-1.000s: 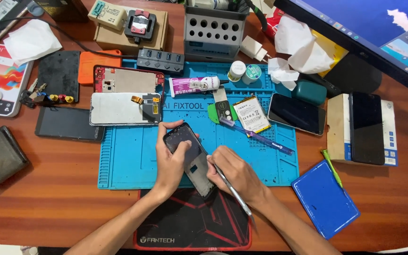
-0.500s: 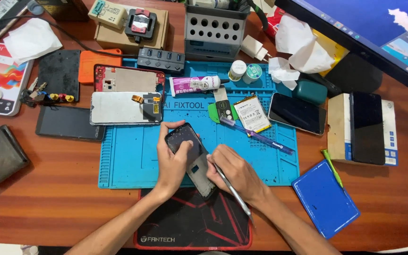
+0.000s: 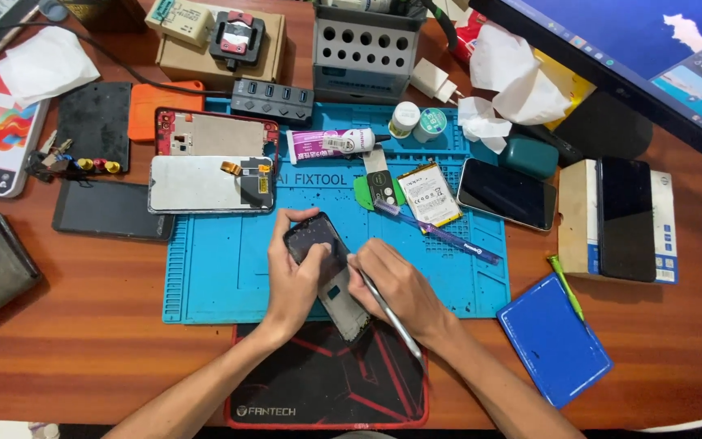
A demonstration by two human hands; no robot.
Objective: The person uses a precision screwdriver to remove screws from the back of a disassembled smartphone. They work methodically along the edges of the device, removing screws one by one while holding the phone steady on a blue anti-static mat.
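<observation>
My left hand [image 3: 294, 276] grips an opened dark phone [image 3: 324, 272] that lies tilted on the blue work mat [image 3: 221, 276]; fingers wrap its top and left edge. My right hand [image 3: 396, 289] holds a thin metal tool [image 3: 392, 315] like a pen, its tip at the phone's right edge near the middle. The phone's lower end reaches over a black and red mat [image 3: 327, 382] at the table's front edge.
On the mat's far side lie a phone screen panel [image 3: 205, 184], a red phone frame [image 3: 213, 134], a glue tube [image 3: 331, 145], a battery [image 3: 428, 195] and a blue pry tool [image 3: 448, 236]. A black phone [image 3: 507, 193], a small blue mat [image 3: 554, 341] and a monitor [image 3: 652, 57] are to the right.
Both hands stay on the phone; the tool tip has shifted only slightly along its edge.
</observation>
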